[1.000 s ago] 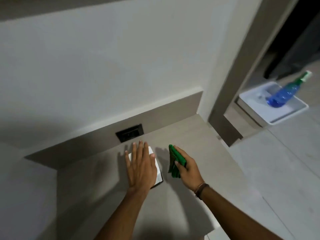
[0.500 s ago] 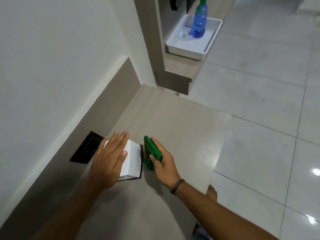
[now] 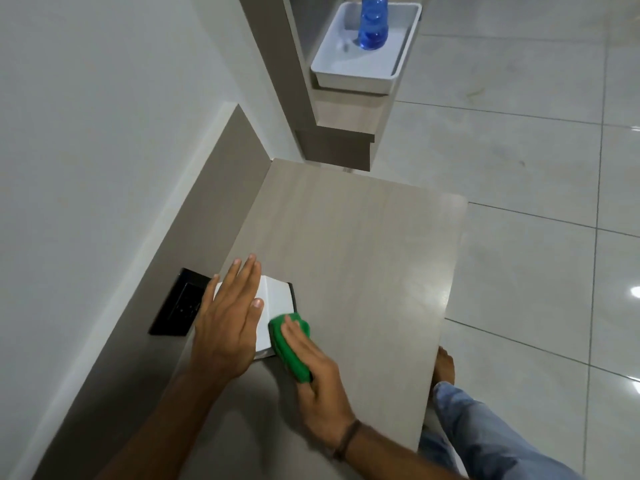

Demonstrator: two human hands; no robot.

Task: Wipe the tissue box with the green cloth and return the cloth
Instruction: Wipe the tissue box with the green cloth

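The white tissue box (image 3: 275, 299) stands on the beige counter (image 3: 356, 258) close to the back panel. My left hand (image 3: 227, 325) lies flat on top of the box, fingers spread, and hides most of its top. My right hand (image 3: 317, 379) presses the folded green cloth (image 3: 289, 346) against the box's right side near its front corner. Part of the cloth is under my fingers.
A black socket plate (image 3: 180, 304) sits in the back panel left of the box. Beyond the counter's far end, a white tray (image 3: 356, 76) on a lower shelf holds a blue spray bottle (image 3: 372, 29). Tiled floor lies right of the counter edge, with my leg and foot (image 3: 445, 367).
The view has swung right and down. My right hand has slid the green cloth along the box's right side toward its front corner. My left hand stays flat on the box.
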